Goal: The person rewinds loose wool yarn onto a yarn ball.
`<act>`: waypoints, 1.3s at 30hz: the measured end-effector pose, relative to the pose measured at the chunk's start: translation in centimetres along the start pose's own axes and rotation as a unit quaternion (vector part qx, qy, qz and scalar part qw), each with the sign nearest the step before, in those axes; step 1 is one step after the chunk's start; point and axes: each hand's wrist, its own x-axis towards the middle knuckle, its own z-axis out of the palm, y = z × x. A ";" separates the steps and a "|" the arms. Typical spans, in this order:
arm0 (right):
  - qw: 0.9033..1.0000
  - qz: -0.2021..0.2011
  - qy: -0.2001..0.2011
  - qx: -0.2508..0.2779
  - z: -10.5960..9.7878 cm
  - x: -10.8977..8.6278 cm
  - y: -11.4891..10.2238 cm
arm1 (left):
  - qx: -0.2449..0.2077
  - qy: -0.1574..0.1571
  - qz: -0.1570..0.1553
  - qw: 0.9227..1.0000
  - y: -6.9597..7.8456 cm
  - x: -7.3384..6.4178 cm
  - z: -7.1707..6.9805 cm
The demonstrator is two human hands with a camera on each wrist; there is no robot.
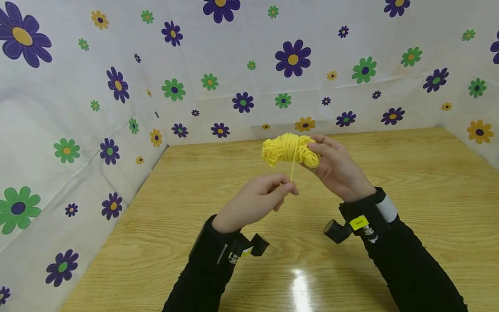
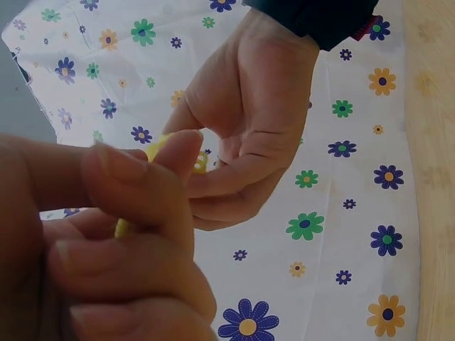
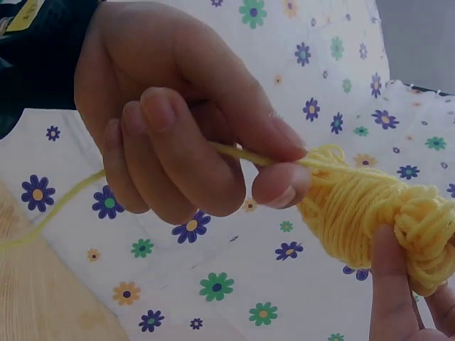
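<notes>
A skein of bright yellow yarn [image 1: 287, 148], wound round its middle with looped ends, is held above the table. My right hand [image 1: 341, 169] grips its right end between thumb and fingers. Below the skein, my left hand [image 1: 257, 200] pinches a taut strand [image 1: 293, 170] running down from the wound middle. Seen from the right wrist, thumb and index finger close on this strand right beside the windings, and a loose tail [image 3: 64, 206] trails past the curled fingers. From the left wrist, my fingers mostly hide the yarn [image 2: 201, 163].
A wood-grain table [image 1: 187, 182] lies under both hands. White cloth [image 1: 234, 60] printed with purple, green and orange flowers hangs behind and at the sides. Each forearm wears a black sleeve and a wrist camera [image 1: 338, 231].
</notes>
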 end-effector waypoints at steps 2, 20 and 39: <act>1.000 0.004 -0.004 0.013 0.0 0.0 0.0 | 0.002 -0.003 0.002 1.000 -0.1 0.1 0.0; 0.993 0.002 -0.106 0.046 -0.2 -0.5 -0.3 | -0.012 -0.011 -0.016 1.000 -0.4 0.2 -0.6; 0.947 0.038 -0.316 -0.032 -1.4 0.2 0.2 | -0.016 0.023 -0.032 0.999 -0.6 -0.1 -1.3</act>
